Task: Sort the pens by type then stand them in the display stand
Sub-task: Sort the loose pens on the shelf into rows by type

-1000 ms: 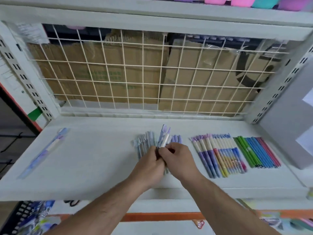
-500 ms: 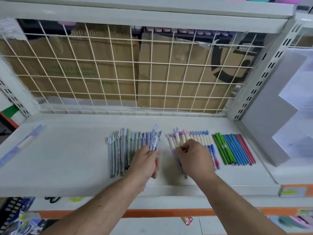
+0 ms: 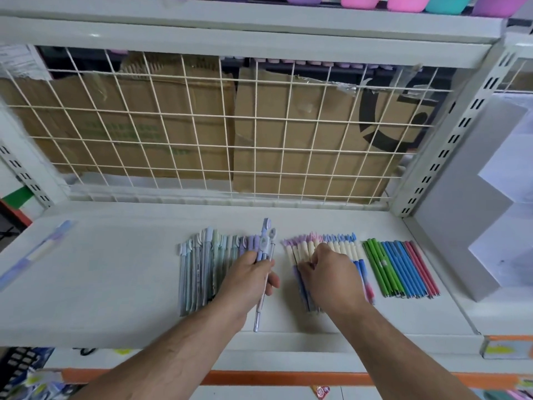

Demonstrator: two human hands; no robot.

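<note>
Three rows of pens lie on the white shelf (image 3: pixel 115 284). At the left is a row of grey-blue and lilac capped pens (image 3: pixel 202 272). In the middle lies a row of cream-bodied pens with purple and blue tops (image 3: pixel 340 249). At the right is a row of thin green, blue and red pens (image 3: pixel 401 269). My left hand (image 3: pixel 248 278) grips two or three pale lilac pens (image 3: pixel 266 241), whose tips stick out below the fist. My right hand (image 3: pixel 328 275) lies on the cream row with its fingers curled, pinching pens there.
A long pen pack (image 3: pixel 37 249) lies at the shelf's far left. A wire grid (image 3: pixel 230 134) with cardboard behind closes the back. A grey stepped stand (image 3: pixel 467 203) sits to the right past the upright post. Coloured tubs (image 3: pixel 403 1) line the shelf above.
One second ago both hands held the same bundle together. My right hand has let go and moved right onto the cream row. My left hand still holds pens beside the grey-blue row.
</note>
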